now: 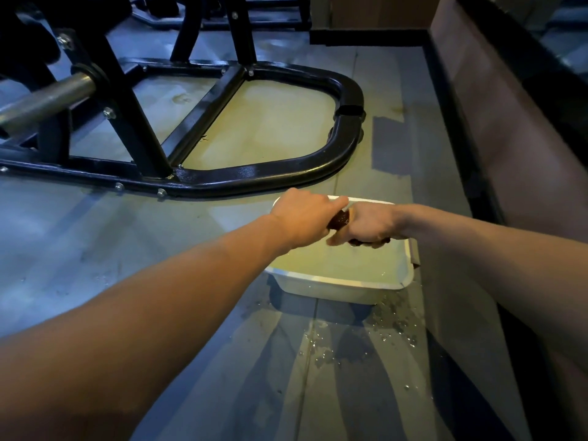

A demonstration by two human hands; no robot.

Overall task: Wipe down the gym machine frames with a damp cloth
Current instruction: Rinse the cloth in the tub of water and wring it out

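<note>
A dark, wet cloth (339, 219) is twisted between both my hands above a white rectangular tub (334, 286) that holds water. My left hand (304, 219) grips one end of the cloth. My right hand (369, 225) grips the other end, and a bit of cloth shows below its fingers. Most of the cloth is hidden inside my fists. The black gym machine frame (264, 175) lies on the floor just beyond the tub, with a curved base tube and bolted uprights.
Water drops are splashed on the grey floor (321, 351) in front of the tub. A steel bar (44, 101) sticks out from the machine at the left. A low brown wall (515, 148) runs along the right side.
</note>
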